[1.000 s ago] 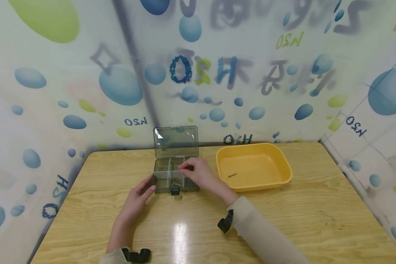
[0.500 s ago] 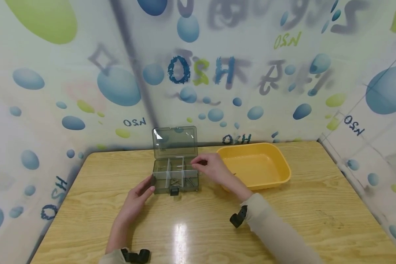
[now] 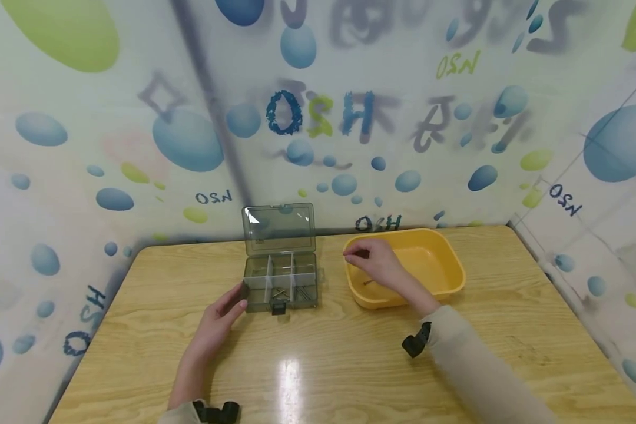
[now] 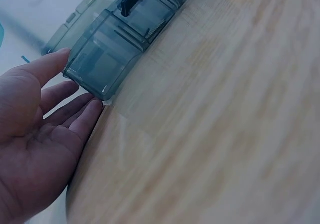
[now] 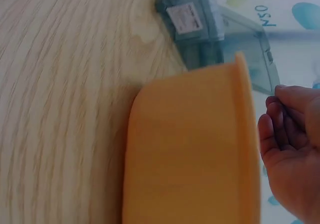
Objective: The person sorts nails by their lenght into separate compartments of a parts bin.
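A smoky clear divided organizer box (image 3: 254,300) stands with its lid (image 3: 279,229) raised. Small screws (image 3: 280,292) lie in the front middle compartment, and several more screws (image 3: 304,292) fill the front right one. My left hand (image 3: 214,321) rests its thumb and fingertips against the box's left end, fairly straight; the left wrist view shows the fingertips at the box end. Over the yellow tray's left side hovers my right hand (image 3: 378,263), thumb and index tips together. Whether anything small sits between them is too small to tell. One screw (image 3: 368,282) lies in the tray, partly hidden.
The yellow plastic tray (image 3: 458,277) stands right of the box, with a gap of wooden table (image 3: 328,330) between them. A patterned wall (image 3: 429,194) rises close behind both. A label (image 5: 185,18) shows on the box in the right wrist view.
My right hand has moved right, from above the box's compartments to over the tray's left side. It uncovered the front right screws. The left hand stays at the box's left end.
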Demonstrator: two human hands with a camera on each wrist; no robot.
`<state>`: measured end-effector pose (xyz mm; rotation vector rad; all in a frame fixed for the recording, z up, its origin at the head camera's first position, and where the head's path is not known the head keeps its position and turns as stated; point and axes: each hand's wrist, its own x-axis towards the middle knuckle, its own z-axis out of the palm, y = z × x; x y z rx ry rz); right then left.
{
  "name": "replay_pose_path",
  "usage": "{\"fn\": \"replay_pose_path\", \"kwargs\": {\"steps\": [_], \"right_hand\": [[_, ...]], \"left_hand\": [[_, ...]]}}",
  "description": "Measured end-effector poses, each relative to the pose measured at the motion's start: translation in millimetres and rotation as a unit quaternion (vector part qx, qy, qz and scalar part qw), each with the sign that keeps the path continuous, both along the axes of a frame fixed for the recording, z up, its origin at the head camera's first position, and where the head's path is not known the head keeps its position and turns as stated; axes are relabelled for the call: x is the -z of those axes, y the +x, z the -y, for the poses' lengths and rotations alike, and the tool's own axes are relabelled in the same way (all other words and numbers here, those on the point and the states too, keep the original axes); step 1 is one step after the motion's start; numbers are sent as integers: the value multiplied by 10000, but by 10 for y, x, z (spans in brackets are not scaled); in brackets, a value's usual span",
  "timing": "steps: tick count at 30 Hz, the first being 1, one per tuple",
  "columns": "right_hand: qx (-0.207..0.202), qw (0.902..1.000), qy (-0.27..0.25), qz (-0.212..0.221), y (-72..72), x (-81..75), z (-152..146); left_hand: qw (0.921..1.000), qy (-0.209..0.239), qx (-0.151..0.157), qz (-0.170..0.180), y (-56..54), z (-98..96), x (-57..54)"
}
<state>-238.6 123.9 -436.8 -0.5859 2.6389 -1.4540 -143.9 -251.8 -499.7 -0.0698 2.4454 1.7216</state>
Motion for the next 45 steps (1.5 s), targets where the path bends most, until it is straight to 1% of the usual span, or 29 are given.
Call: {"fn": "replay_pose_path", "kwargs": {"steps": [6,11,18,23,29,34,38,40,45], "right_hand": [[143,9997,207,32,-47,103,-204],[256,9985,442,207,-99,159,-301],[282,9958,749,440,-165,239,-423],[148,9924,1043,637,-190,289,-484],[-78,9886,1305,750,-210,298,-459],[-87,9849,1449,942,-223,289,-416],[-87,9824,1531,1065,-222,290,-402],[-117,9818,1564,1071,-223,297,-403],[-330,9824,1649,817,-227,312,-440]], "left_hand": [[10000,17,20,0,4,9,11],[10000,10,9,-42,9,20,26],[10000,-40,-7,0,-11,10,64],[10000,-6,13,-23,-35,-13,56],[10000,56,-3,12,-30,-11,16],[9999,110,-30,58,-15,0,14],[9999,75,-53,99,-15,5,45],[9999,68,-64,87,-15,7,60],[10000,50,-52,20,-17,11,62]]}}
